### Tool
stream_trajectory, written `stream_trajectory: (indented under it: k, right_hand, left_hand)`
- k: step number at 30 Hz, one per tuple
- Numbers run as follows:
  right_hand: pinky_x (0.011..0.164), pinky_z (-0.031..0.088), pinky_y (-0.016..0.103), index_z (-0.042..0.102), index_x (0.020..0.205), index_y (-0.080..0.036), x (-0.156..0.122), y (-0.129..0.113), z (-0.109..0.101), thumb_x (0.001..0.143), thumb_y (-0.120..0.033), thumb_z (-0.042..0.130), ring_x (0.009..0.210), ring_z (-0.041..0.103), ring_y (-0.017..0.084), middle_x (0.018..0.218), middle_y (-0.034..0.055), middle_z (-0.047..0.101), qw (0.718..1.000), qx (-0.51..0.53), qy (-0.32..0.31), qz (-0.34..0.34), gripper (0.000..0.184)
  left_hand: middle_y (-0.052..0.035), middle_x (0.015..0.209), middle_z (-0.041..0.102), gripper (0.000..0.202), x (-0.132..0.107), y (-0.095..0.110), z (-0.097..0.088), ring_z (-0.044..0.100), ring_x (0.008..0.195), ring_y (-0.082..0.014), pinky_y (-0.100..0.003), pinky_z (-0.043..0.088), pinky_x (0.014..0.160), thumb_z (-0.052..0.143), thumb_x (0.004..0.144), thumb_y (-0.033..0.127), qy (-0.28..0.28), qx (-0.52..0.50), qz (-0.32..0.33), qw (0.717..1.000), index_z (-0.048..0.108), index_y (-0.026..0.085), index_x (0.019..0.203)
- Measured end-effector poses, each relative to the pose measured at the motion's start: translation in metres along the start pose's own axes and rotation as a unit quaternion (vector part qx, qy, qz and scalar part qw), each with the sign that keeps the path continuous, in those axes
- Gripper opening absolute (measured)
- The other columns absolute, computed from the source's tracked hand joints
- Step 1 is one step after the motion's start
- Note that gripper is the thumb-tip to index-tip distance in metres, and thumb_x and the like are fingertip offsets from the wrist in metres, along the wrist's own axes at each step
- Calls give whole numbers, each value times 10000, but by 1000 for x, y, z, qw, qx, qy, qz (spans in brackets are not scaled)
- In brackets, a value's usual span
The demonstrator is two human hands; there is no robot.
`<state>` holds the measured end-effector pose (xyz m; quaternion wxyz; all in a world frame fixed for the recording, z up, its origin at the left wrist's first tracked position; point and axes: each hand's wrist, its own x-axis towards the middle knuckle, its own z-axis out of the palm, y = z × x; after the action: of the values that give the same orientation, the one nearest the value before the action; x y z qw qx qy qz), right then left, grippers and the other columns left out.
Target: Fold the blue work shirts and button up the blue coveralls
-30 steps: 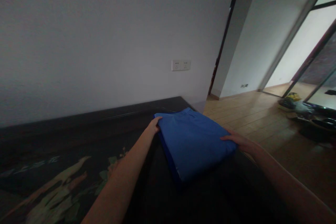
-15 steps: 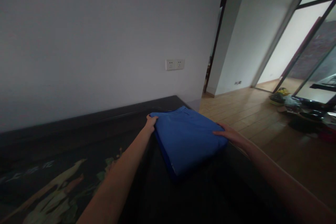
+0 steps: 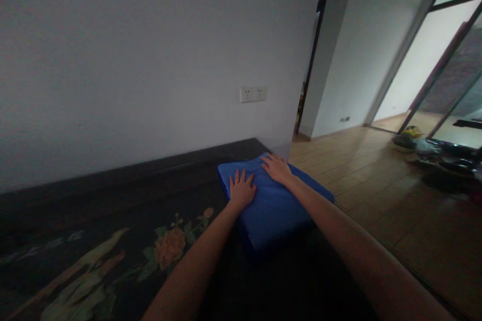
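Farthest left of the left grip, a pale bird-like print marks the dark bench; nearer to that grip sits an orange flower print with leaves. The left grip lies palm down, its fingers spread, pressed flat on the folded blue cloth. The cloth rests on the bench under both grips, extending toward the person from them and out past the right one. Beyond the grips, a pair of white sockets is set in the wall. The right grip, farther forward than the left, also lies spread on the cloth, near its far edge. Well right of it, a dim heap sits on the tiled floor.
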<state>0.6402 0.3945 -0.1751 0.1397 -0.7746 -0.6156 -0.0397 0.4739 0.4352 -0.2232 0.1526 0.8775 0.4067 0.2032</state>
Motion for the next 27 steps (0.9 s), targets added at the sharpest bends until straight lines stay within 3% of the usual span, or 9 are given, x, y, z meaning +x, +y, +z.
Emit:
stream_trajectory:
  k: [4, 8, 14, 17, 20, 23, 27]
  right_hand:
    - [1075, 162, 644, 329, 1445, -320, 17, 12, 48, 978, -447, 265, 1397, 235, 299, 1535, 29, 274, 995, -55, -65, 52, 489]
    - [1082, 173, 627, 287, 1461, -333, 16, 26, 67, 971, -504, 233, 1406, 220, 287, 1542, 16, 252, 996, -44, -58, 53, 522]
    - [1082, 211, 607, 362, 1436, -282, 1, 26, 38, 966, -493, 280, 1409, 213, 289, 1540, 52, 256, 1000, -18, -1, 11, 521]
    - [1093, 254, 552, 396, 1421, -262, -25, 39, 15, 962, -499, 283, 1401, 243, 275, 1526, 63, 291, 999, 8, 44, -14, 530]
    - [1100, 276, 510, 447, 1393, -257, -60, 61, 1, 957, -516, 277, 1377, 305, 268, 1493, 72, 356, 998, 15, 36, -41, 535]
    - [1098, 299, 478, 490, 1365, -245, -93, 79, 2, 941, -543, 310, 1343, 371, 269, 1460, 91, 408, 998, -2, -17, -55, 549]
    - [1087, 324, 453, 446, 1398, -240, -114, 88, 16, 943, -538, 305, 1322, 406, 256, 1452, 102, 419, 998, -20, -38, -36, 561]
  left_hand:
    - [-54, 1554, 228, 558, -5, -5, 9, 105, 1439, -316, -528, 67, 1150, 425, 878, 452, 43, 87, -52, 994, 400, 305, 1416]
    - [-76, 1555, 217, 570, -2, -8, 7, 138, 1427, -350, -559, 111, 1131, 401, 881, 497, 47, 98, -93, 990, 396, 306, 1419]
    - [-145, 1519, 289, 500, -7, 3, -12, 203, 1414, -332, -566, 128, 1129, 417, 901, 369, 47, 85, -67, 993, 469, 196, 1367]
    - [-94, 1456, 413, 411, -27, 22, -34, 245, 1407, -261, -569, 82, 1143, 374, 929, 308, 11, 50, 36, 998, 516, 211, 1302]
    - [-35, 1406, 482, 404, -63, 40, -48, 297, 1385, -251, -608, 122, 1124, 313, 958, 426, -85, 1, 138, 987, 535, 285, 1265]
    - [-46, 1453, 428, 499, -100, 47, -46, 286, 1388, -290, -611, 159, 1112, 277, 937, 556, -145, 0, 185, 972, 496, 321, 1319]
    - [-30, 1510, 338, 529, -125, 41, -27, 227, 1414, -260, -528, 137, 1153, 335, 926, 553, -90, 24, 204, 975, 385, 340, 1408]
